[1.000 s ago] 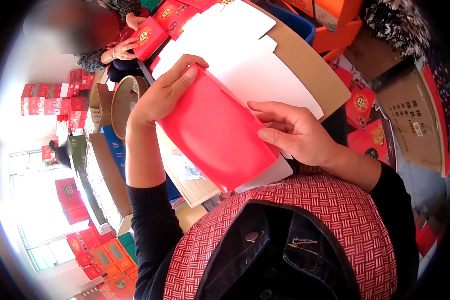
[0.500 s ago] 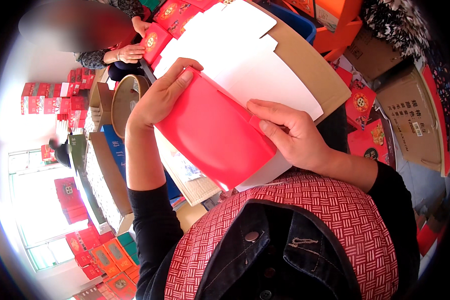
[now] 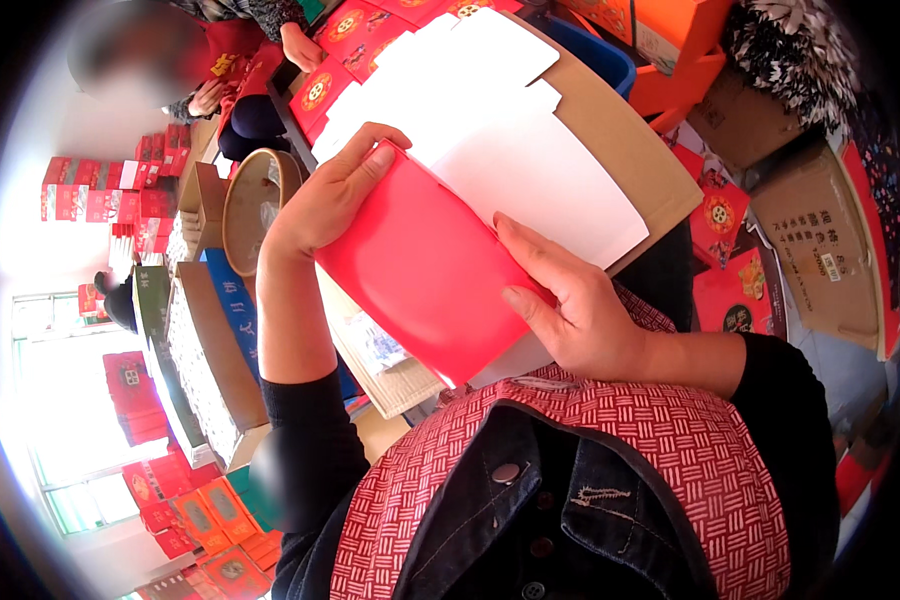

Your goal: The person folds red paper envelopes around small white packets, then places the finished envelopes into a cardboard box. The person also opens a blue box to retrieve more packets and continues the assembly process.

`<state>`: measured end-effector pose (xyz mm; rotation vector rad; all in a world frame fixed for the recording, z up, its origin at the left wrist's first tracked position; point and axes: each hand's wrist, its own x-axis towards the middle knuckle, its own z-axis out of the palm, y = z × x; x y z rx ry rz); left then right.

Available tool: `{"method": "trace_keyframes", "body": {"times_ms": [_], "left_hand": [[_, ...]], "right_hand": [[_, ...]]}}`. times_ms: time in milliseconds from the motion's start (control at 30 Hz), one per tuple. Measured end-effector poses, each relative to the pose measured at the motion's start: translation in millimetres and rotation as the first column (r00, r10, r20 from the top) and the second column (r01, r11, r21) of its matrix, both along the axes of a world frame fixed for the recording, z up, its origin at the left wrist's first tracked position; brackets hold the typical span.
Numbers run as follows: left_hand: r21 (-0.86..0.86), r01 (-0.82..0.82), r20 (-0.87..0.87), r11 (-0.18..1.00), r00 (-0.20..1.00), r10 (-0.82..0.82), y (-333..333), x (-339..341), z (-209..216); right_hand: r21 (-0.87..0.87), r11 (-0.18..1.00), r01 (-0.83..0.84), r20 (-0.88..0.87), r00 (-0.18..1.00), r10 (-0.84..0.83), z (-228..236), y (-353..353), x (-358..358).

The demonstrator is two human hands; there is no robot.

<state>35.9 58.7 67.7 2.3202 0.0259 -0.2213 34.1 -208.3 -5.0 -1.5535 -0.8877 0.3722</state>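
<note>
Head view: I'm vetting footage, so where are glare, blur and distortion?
Head view: glare whitens the window and white card sheets, glint on the red card; head view: a blurred patch covers the co-worker's head, carton edges curve toward the dark rim.

Black sleeves [image 3: 785,430], red patterned garment [image 3: 710,455], denim collar [image 3: 610,515]

Held up near the centre of the view: 1 red card [image 3: 425,270], smooth, glossy and plain across the broad face turned up. Roughly rectangular, slanting from upper left down to lower right. Gripped at 2 places, the upper left end and the lower part of the upper right long edge. Narrow fold visible along that edge. Slightly bowed, with brighter sheen near the bottom corner. Underside hidden; exact depth hard to tell.
</note>
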Motion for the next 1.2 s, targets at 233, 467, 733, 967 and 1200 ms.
{"method": "trace_keyframes", "body": {"times_ms": [233, 467, 733, 967, 1200], "left_hand": [[-0.004, -0.069, -0.044, 0.998, 0.997, 0.069, 1, -3, -1], [-0.014, -0.05, -0.024, 0.999, 0.998, 0.05, 7, -6, -3], [-0.003, -0.05, -0.016, 0.999, 0.999, 0.049, 4, -7, -2], [-0.01, -0.051, -0.018, 0.999, 0.999, 0.051, 5, -10, 0], [-0.103, -0.122, -0.134, 0.987, 0.985, 0.108, -1, -12, 6]], "right_hand": [[0.087, 0.992, 0.096, -0.118, 0.989, -0.086, -8, 2, -6], [0.126, 0.985, 0.119, -0.099, 0.989, -0.107, -8, 0, -6], [0.208, 0.965, 0.162, -0.241, 0.964, -0.11, -3, 3, -7], [0.165, 0.981, 0.107, -0.134, 0.987, -0.085, -1, 2, -5], [0.152, 0.988, 0.028, -0.057, 0.998, -0.02, 1, 3, -5]]}}
